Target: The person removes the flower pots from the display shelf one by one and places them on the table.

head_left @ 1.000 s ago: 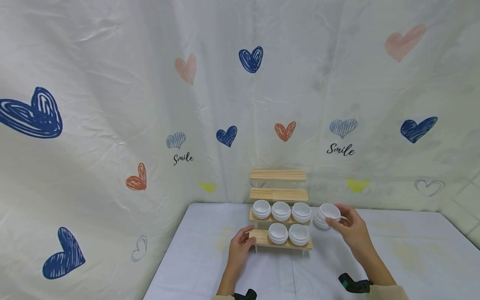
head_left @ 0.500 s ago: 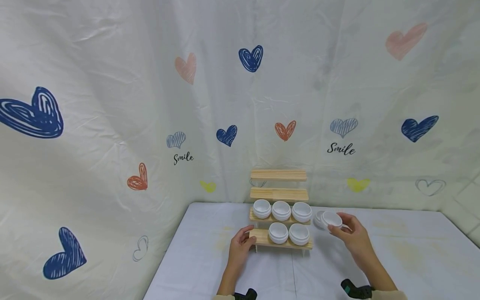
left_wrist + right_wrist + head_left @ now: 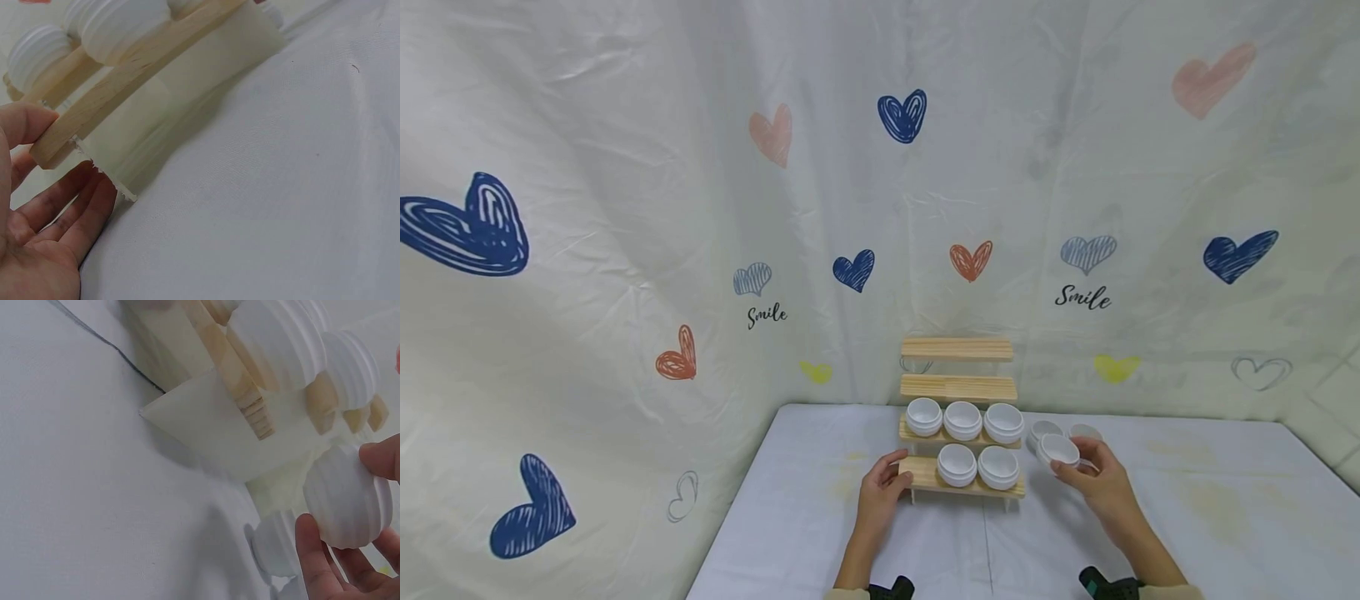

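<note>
Right hand (image 3: pixel 1101 483) pinches a white jar (image 3: pixel 1058 450) between thumb and curled fingers (image 3: pixel 315 550), just right of the wooden rack (image 3: pixel 958 392); left hand (image 3: pixel 880 496), fingers relaxed, steadies the rack's lowest shelf end

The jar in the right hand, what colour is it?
The jar is plain white with a ribbed side, clearest in the right wrist view.

Wooden rack (image 3: pixel 134 75) — upper tiers cut off by the left-wrist frame's top edge. Right hand (image 3: pixel 350 562) — only fingertips show, palm beyond the frame's corner. Jars (image 3: pixel 1063 432) behind the held jar (image 3: pixel 1058 450) — partly hidden.
</note>
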